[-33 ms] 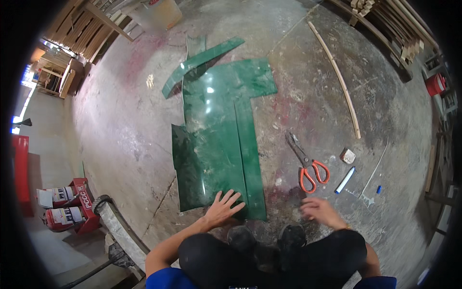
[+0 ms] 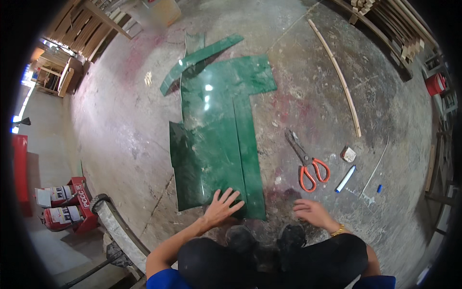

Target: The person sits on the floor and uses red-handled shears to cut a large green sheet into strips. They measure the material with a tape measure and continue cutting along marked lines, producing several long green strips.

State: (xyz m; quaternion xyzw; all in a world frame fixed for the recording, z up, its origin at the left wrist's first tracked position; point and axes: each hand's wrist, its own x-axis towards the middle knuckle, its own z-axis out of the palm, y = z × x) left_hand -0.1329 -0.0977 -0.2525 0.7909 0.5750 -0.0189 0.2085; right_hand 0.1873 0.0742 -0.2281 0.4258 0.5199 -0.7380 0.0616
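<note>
My left hand (image 2: 223,208) lies with spread fingers on the near edge of a glossy green sheet (image 2: 211,144), which looks like plastic or rubber. A long slit runs down the sheet and sets off a narrow strip (image 2: 249,154) along its right side. Right of that strip, my right hand (image 2: 314,212) hangs over the floor, fingers stretched out and nothing in them. Beyond it lie large scissors (image 2: 307,164) with orange handles, blades together. A white and blue marker (image 2: 345,179) and its blue cap (image 2: 379,189) rest farther right.
A loose green strip (image 2: 202,60) lies across the sheet's far end. On the right are a small whitish block (image 2: 348,154), a thin pale strip (image 2: 374,168) and a long wooden stick (image 2: 339,77). Fire extinguishers (image 2: 62,217) stand in a red holder at left, near a metal beam (image 2: 118,226).
My right hand has shifted slightly left, and its curled fingers have straightened. My left hand stays on the green sheet. The whole view has tilted a little.
</note>
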